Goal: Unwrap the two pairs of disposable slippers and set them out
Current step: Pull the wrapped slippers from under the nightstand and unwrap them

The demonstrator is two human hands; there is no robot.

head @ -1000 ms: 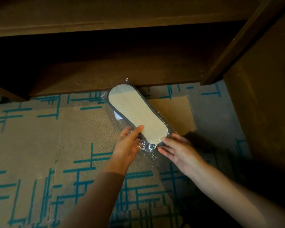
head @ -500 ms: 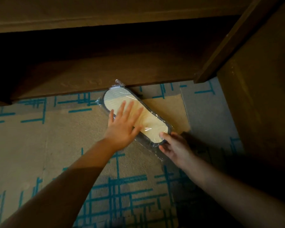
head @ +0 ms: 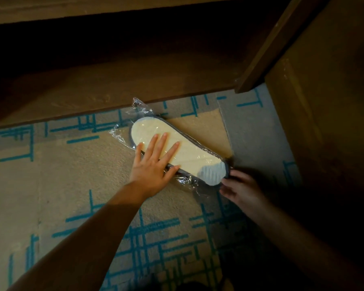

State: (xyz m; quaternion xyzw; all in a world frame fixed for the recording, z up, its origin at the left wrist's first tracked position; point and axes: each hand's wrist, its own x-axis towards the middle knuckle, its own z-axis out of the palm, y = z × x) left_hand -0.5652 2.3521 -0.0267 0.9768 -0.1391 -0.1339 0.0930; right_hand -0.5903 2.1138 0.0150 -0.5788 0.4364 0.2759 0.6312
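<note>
A pair of disposable slippers (head: 189, 153) lies sole-up on the carpet, cream sole with a dark grey rim, still inside its clear plastic wrapper (head: 138, 111). My left hand (head: 153, 162) rests flat on the sole with fingers spread, pressing the pack down. My right hand (head: 237, 186) pinches the near end of the pack at the heel, where the wrapper bunches. I cannot tell whether it grips the plastic or the slipper rim. No second pair is in view.
The floor is beige carpet (head: 72, 185) with teal line patterns. A low dark wooden shelf (head: 114, 87) runs along the back, its edge just behind the slipper pack. A wooden post and panel (head: 324, 101) stand at the right.
My left hand went from gripping the pack's near end to lying flat on the sole. The pack came down onto the carpet, and my right hand stayed at its heel end.
</note>
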